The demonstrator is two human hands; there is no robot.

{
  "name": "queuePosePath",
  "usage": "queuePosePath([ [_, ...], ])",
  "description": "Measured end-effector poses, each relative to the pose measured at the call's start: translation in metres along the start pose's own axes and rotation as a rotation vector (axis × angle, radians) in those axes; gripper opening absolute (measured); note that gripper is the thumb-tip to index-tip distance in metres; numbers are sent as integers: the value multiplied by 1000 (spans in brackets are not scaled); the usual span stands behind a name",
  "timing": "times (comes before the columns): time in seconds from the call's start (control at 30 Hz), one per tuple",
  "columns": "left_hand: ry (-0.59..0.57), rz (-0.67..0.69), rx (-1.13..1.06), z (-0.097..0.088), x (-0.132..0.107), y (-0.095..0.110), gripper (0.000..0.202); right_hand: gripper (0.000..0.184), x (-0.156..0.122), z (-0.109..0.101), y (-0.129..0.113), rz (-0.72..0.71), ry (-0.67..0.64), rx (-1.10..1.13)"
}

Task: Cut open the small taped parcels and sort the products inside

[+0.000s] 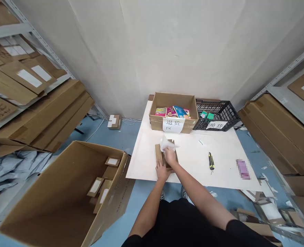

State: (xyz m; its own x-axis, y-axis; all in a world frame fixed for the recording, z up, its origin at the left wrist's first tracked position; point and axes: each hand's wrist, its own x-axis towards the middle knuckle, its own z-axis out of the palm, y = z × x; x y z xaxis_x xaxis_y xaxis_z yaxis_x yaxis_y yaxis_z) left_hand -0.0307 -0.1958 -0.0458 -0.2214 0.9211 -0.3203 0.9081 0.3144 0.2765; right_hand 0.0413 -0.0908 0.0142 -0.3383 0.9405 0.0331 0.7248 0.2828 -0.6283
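Observation:
A small cardboard box point(158, 151) lies with its flap up near the front left of the white table point(193, 171). My left hand point(162, 169) rests on the box's near end, its fingers spread along the edge. Over the box, my right hand point(170, 155) grips a crumpled white sheet point(164, 142), paper or thin packing; I cannot tell which. The inside of the box is mostly hidden by my right hand and the sheet. To the right on the table lies a yellow and black utility knife point(211, 161).
At the table's back stand a labelled cardboard carton point(155, 121) of books and a black plastic crate point(230, 118) with green items. A pixelated purple item point(243, 169) lies right. A large open carton point(64, 171) with small parcels stands left. Loaded shelves point(61, 80) flank both sides.

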Motion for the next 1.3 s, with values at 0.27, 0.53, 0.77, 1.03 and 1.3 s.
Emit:
queuePosePath([
  [0.27,14,88,25,-9,-1,-12,56,42,-61,27,33,66,-205,-154],
  [0.53,139,265,70,-1,-3,-13,24,44,-117,24,79,127,-123,-255],
  [0.77,342,440,-55,-37,0,9,11,30,-115,-8,91,-4,242,-103],
  [1.03,393,717,-96,-98,-31,130,22,29,-169,-143,95,73,599,-211],
  [1.3,118,998,114,-27,-121,326,40,25,-338,-259,206,432,627,-192],
])
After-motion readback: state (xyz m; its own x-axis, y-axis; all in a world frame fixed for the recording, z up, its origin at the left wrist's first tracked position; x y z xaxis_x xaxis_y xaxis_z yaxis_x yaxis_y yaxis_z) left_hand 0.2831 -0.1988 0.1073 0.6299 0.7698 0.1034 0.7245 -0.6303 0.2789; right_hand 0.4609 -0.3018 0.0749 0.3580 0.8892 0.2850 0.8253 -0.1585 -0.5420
